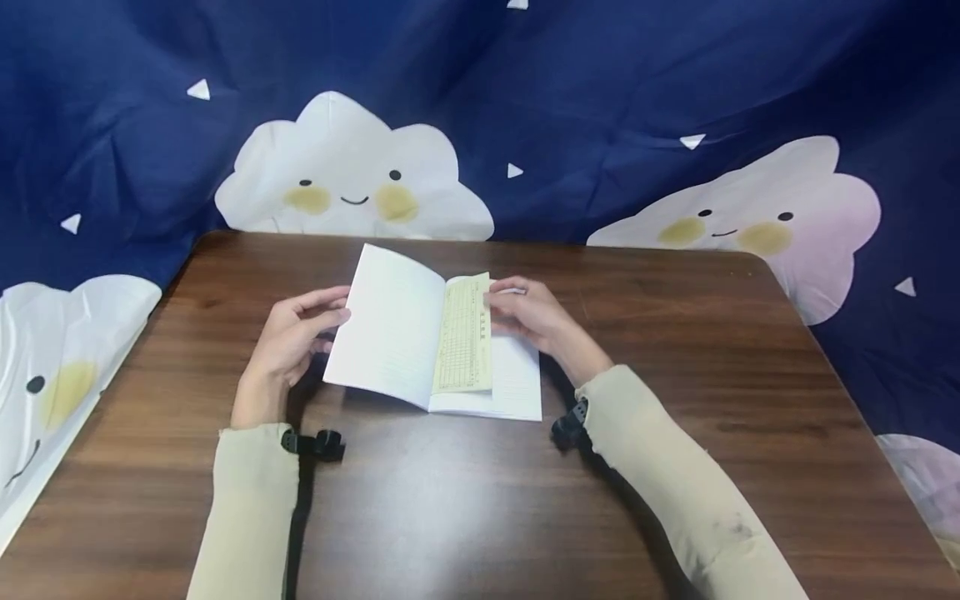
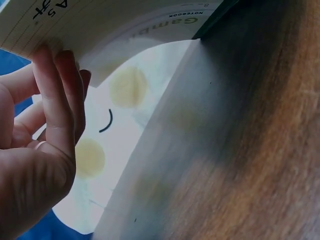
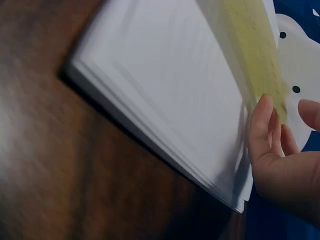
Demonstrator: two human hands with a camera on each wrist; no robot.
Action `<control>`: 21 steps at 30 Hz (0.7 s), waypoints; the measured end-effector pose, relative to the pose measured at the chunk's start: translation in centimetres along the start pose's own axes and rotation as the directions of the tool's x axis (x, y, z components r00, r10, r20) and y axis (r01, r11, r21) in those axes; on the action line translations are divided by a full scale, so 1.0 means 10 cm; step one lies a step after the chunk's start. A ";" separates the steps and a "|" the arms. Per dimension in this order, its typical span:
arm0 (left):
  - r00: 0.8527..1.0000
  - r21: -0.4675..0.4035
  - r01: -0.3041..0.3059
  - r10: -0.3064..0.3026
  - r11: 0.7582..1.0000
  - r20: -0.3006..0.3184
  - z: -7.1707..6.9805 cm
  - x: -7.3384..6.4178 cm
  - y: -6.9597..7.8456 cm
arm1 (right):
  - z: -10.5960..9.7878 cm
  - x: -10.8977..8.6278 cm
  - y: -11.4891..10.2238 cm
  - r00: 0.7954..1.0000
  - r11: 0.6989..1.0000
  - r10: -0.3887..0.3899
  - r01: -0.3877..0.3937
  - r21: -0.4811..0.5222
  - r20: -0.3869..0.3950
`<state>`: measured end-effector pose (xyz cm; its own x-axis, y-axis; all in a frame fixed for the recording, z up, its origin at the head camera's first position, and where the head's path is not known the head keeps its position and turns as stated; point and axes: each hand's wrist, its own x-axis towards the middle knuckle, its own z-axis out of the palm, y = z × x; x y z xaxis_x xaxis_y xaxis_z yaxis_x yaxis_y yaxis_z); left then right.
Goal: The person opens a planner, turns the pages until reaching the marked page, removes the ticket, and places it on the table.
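Note:
An open lined notebook (image 1: 390, 325) lies on the brown wooden table, its left side lifted at an angle. My left hand (image 1: 292, 333) holds that raised side by its outer edge, thumb on the page. From below, the left wrist view shows the pale cover (image 2: 125, 30) with handwriting and print, with the fingers of my left hand (image 2: 55, 120) behind it. A yellow printed slip (image 1: 463, 333) stands partly raised near the notebook's fold. My right hand (image 1: 532, 312) pinches the slip's right edge; in the right wrist view, fingertips (image 3: 264, 107) meet the yellow paper.
The wooden table (image 1: 712, 400) spreads around the notebook on every side. Behind it hangs a dark blue cloth (image 1: 562, 83) with smiling white clouds. A black wrist strap (image 1: 311, 444) sits on the left sleeve, another strap (image 1: 570, 425) on the right.

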<state>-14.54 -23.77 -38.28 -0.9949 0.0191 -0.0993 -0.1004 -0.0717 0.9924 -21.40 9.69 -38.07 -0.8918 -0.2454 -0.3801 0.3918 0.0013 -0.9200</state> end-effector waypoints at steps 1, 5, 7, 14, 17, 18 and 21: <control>1.000 -0.002 0.002 -0.002 1.000 0.002 0.01 0.00 0.00 | 0.00 -0.01 0.01 1.000 1.000 0.000 0.000 0.005 0.008; 1.000 0.004 0.007 -0.007 1.000 0.009 0.02 -0.02 0.00 | 0.00 -0.06 0.04 1.000 1.000 0.007 -0.007 -0.009 0.029; 1.000 0.005 0.015 -0.015 1.000 0.012 0.02 -0.03 -0.02 | 0.01 -0.06 0.07 1.000 0.999 0.017 -0.016 -0.029 0.026; 1.000 -0.016 0.017 -0.017 1.000 0.011 -0.01 -0.04 -0.07 | -0.02 -0.03 0.11 0.998 0.992 0.038 -0.042 -0.122 -0.042; 1.000 -0.024 0.009 -0.008 1.000 0.013 -0.03 -0.02 -0.06 | -0.05 -0.02 0.09 0.997 0.986 0.052 -0.060 -0.154 -0.055; 1.000 -0.023 0.010 -0.010 1.000 0.016 -0.03 -0.02 -0.06 | -0.07 -0.02 0.08 0.997 0.985 0.060 -0.068 -0.160 -0.054; 1.000 -0.023 0.012 -0.012 1.000 0.019 -0.05 0.00 -0.04 | -0.09 -0.01 0.05 0.996 0.982 0.067 -0.075 -0.173 -0.052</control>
<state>-14.46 -24.22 -38.75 -0.9932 0.0392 -0.1094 -0.1127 -0.0940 0.9892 -21.37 10.59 -38.54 -0.8739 -0.1940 -0.4457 0.4128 0.1879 -0.8912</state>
